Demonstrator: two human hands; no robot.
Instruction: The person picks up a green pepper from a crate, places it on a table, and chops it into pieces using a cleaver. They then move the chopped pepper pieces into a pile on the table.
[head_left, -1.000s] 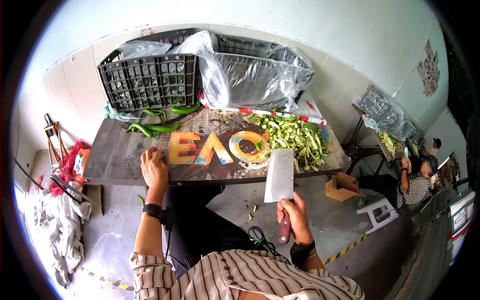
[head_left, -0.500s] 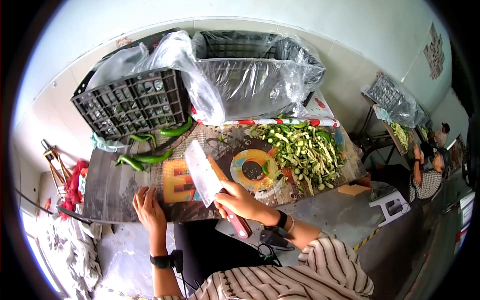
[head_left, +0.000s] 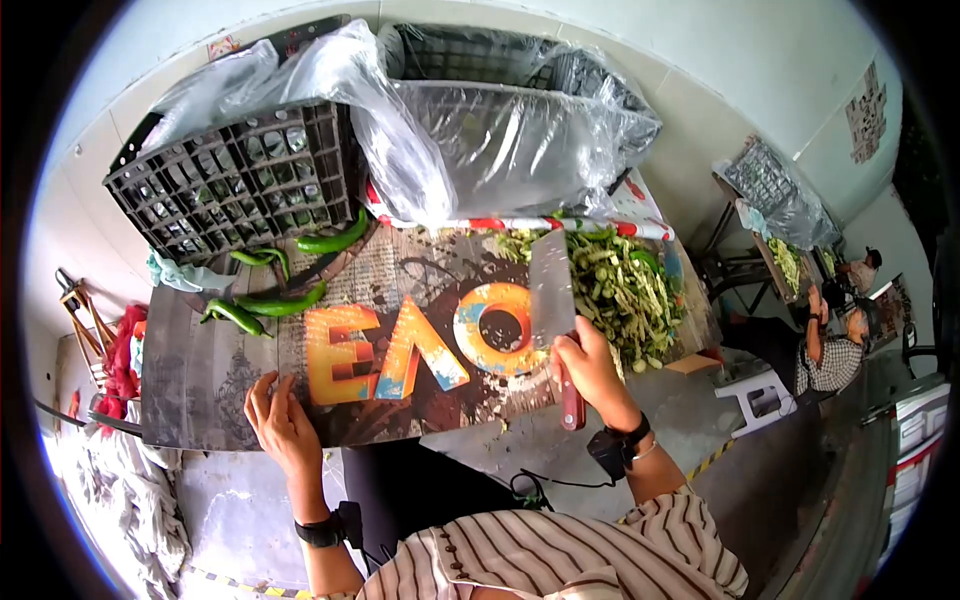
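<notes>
My right hand [head_left: 592, 368] is wrapped round the wooden handle of a cleaver [head_left: 552, 292]. Its broad blade stands upright against the left side of a heap of sliced green peppers [head_left: 632, 300] on the table's right part. At the front edge of the table, my left hand [head_left: 283, 425] rests with its fingers loosely apart and nothing in them. Farther back on the left lie several whole green chili peppers [head_left: 285, 301], out of reach of both hands' fingers. Bold printed letters mark the tabletop [head_left: 215, 375] between my hands.
A black plastic crate [head_left: 235, 180] leans at the back left, beside a larger crate lined with clear plastic [head_left: 510, 150]. Red netting [head_left: 124, 350] hangs left of the table. To the right are a white stool [head_left: 755, 400] and another person [head_left: 835, 355] at a second table.
My right hand has carried the cleaver rightward to the heap, turning the blade upright. Loose slices near the printed round letter are now gathered at the heap. My left hand stays at the edge.
</notes>
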